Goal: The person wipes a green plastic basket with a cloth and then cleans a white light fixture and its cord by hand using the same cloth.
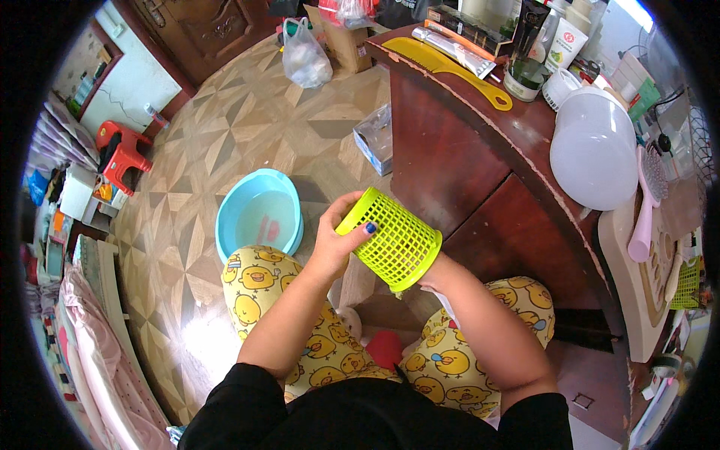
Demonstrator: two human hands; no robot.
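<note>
A lime-green plastic mesh basket, shaped like a cylinder, is held tilted above my knees. My left hand grips its upper left end, the thumb with a blue nail pressed on the outside of the mesh. My right hand is at the basket's lower right rim. Only its wrist side shows; the fingers are hidden by the basket, and I cannot tell whether they are inside or behind it. A bit of white material shows under that wrist. On the floor beyond my left knee stands a light-blue basin with water in it.
A dark red wooden cabinet curves along the right. On it lie a yellow comb, a metal tube, bottles, a white translucent dome-shaped container and a pink hairbrush. A red plastic stool and a plastic bag stand farther off.
</note>
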